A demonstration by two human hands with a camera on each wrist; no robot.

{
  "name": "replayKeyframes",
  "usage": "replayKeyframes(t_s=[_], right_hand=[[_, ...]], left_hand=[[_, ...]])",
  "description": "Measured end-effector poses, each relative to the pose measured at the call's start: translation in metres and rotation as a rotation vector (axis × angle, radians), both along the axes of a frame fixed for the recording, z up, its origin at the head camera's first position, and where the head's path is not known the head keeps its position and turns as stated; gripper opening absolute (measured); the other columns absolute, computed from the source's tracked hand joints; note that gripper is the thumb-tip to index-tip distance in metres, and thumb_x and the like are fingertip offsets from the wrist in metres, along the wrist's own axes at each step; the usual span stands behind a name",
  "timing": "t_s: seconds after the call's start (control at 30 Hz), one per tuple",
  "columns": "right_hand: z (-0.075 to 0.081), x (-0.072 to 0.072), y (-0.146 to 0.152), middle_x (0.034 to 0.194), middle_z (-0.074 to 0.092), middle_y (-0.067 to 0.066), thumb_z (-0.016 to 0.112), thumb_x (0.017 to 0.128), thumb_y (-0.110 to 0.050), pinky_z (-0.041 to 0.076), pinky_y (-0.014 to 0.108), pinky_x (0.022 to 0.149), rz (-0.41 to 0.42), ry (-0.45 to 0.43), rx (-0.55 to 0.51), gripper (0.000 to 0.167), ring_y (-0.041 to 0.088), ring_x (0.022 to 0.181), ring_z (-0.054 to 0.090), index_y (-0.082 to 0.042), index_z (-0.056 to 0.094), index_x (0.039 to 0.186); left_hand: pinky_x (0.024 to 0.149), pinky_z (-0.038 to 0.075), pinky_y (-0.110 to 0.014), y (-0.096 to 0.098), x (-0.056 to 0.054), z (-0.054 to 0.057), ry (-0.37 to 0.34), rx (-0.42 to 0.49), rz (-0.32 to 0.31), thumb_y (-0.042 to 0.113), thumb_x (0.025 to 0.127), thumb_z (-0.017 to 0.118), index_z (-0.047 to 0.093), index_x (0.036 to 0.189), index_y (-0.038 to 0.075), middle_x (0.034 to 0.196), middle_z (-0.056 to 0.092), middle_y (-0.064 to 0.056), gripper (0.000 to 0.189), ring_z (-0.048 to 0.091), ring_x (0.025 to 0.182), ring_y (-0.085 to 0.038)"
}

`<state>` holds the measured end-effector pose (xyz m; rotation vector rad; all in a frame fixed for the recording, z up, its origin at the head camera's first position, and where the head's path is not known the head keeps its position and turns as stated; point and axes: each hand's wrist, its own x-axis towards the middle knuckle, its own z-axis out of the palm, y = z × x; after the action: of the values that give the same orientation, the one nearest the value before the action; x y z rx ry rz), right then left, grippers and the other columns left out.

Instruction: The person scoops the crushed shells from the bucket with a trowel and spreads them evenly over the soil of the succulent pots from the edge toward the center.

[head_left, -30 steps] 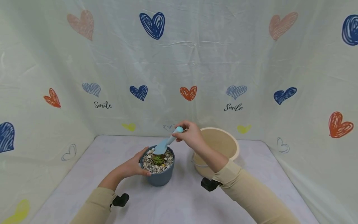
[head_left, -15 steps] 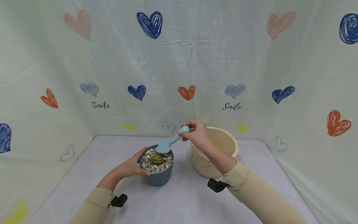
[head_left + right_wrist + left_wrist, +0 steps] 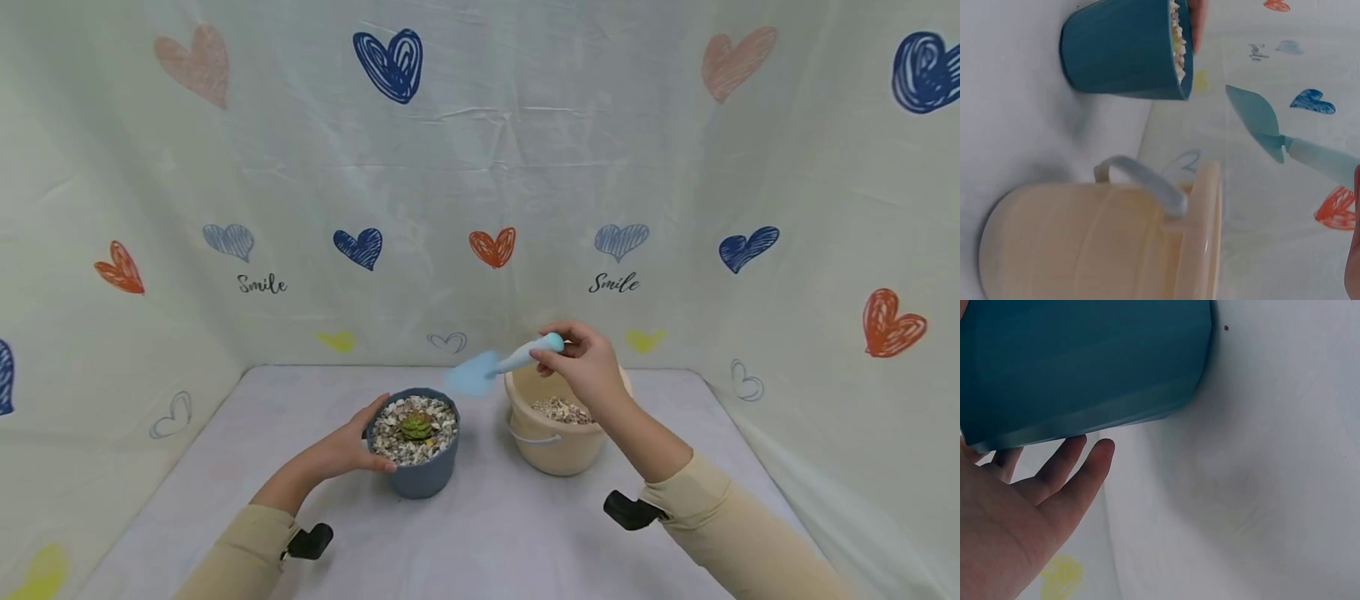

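In the head view a blue-grey flower pot (image 3: 423, 481) stands upright on the table, filled with pale pebbles around a small green succulent (image 3: 416, 426). My left hand (image 3: 348, 446) grips its left side near the rim, thumb in front; in the left wrist view some fingers lie along the pot's wall (image 3: 1085, 362). Pinched by its handle in my right hand (image 3: 592, 375) is a light blue trowel (image 3: 472, 375), raised between the pot and a beige bucket (image 3: 558, 457). The blade looks bare in the right wrist view. Pebbles (image 3: 558, 410) lie inside the bucket, partly hidden by my right hand.
The bucket's pale handle (image 3: 1141, 181) hangs down on its near side. White cloth covers the table (image 3: 480, 542), and a curtain printed with hearts (image 3: 480, 167) rises behind and along both sides.
My right hand has drawn the trowel up and right, from over the pot towards the bucket, bringing the bucket's pebbles into view. My left hand keeps its grip on the pot.
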<state>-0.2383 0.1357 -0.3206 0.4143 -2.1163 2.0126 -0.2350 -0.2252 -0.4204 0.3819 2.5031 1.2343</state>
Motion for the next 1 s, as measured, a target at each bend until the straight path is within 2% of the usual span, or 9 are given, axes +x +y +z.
replayKeyframes(t_s=[0.3, 0.5, 0.63, 0.8, 1.0], right_hand=[[-0.011, 0.014, 0.040, 0.084, 0.062, 0.002, 0.071, 0.088, -0.001, 0.051, 0.022, 0.058, -0.087, 0.080, 0.029, 0.031, 0.012, 0.066, 0.061, 0.011, 0.056, 0.113], [-0.019, 0.025, 0.062, 0.089, 0.067, -0.003, 0.071, 0.087, 0.001, 0.050, 0.018, 0.056, -0.173, 0.121, -0.002, 0.025, 0.009, 0.065, 0.058, 0.007, 0.059, 0.109], [-0.023, 0.031, 0.075, 0.093, 0.070, -0.006, 0.071, 0.088, -0.001, 0.049, 0.017, 0.056, -0.231, 0.111, 0.018, 0.023, 0.009, 0.065, 0.058, 0.003, 0.061, 0.108], [-0.030, 0.035, 0.086, 0.094, 0.070, -0.010, 0.072, 0.089, -0.009, 0.045, 0.015, 0.055, -0.320, 0.063, 0.090, 0.028, 0.007, 0.070, 0.057, 0.003, 0.059, 0.111], [-0.050, 0.035, 0.095, 0.098, 0.066, -0.012, 0.074, 0.087, -0.009, 0.050, 0.011, 0.073, -0.375, 0.033, 0.164, 0.034, 0.003, 0.088, 0.059, 0.006, 0.060, 0.114]], left_hand=[[0.104, 0.019, -0.072, -0.004, 0.001, -0.004, 0.006, 0.009, -0.014, 0.034, 0.073, 0.087, 0.002, 0.157, 0.006, 0.156, 0.003, -0.032, 0.123, 0.003, 0.140, -0.054], [0.104, 0.019, -0.072, -0.004, 0.003, -0.003, 0.013, 0.012, -0.026, 0.037, 0.073, 0.086, 0.002, 0.157, 0.007, 0.156, 0.002, -0.032, 0.123, 0.002, 0.141, -0.054], [0.104, 0.019, -0.073, -0.004, 0.004, -0.002, 0.018, 0.009, -0.027, 0.037, 0.073, 0.086, 0.001, 0.157, 0.007, 0.156, 0.002, -0.032, 0.123, 0.002, 0.140, -0.054], [0.103, 0.020, -0.073, -0.004, 0.003, -0.004, 0.031, 0.004, -0.019, 0.037, 0.072, 0.087, 0.002, 0.157, 0.005, 0.156, 0.003, -0.033, 0.124, 0.003, 0.140, -0.055], [0.103, 0.020, -0.073, -0.006, 0.004, -0.006, 0.034, 0.004, -0.016, 0.038, 0.072, 0.087, 0.002, 0.157, 0.006, 0.156, 0.003, -0.033, 0.124, 0.004, 0.140, -0.055]])
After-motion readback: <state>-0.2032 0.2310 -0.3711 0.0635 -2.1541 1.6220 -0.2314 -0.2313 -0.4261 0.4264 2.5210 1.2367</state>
